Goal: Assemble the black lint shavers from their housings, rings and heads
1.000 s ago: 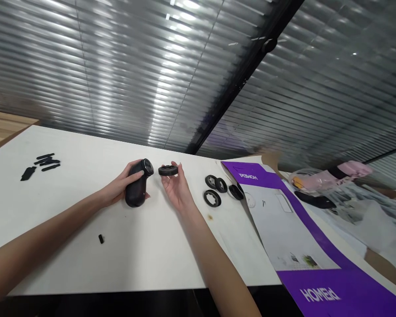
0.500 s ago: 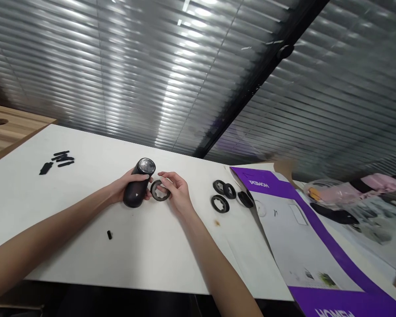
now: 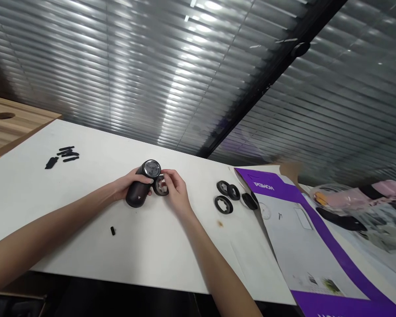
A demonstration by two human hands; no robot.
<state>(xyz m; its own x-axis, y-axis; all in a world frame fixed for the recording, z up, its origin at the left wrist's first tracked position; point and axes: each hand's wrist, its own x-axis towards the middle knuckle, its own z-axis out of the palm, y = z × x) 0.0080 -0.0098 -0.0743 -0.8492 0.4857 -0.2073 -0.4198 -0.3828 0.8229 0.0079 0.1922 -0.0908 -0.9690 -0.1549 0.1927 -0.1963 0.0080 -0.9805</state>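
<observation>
My left hand is wrapped round a black fabric shaver, which leans with its round perforated metal head at the upper end. The thumb lies across its body just below the head. My right hand pinches a black ring with a notched inner edge. The ring is close beside the shaver's right side; whether the two touch I cannot tell. To the right on the table lie similar black rings, with a small black ring and a dark round part near them.
Several thin black pieces lie at the left of the white table. A small black cylinder lies in front of the hands. A purple-and-white cardboard sheet covers the right side, with a pink bagged item beyond. Metallic blinds stand behind.
My right hand has brought the ring up and closer to the shaver's head, turning it slightly. The shaver is still in my left hand. The camera view has shifted a little.
</observation>
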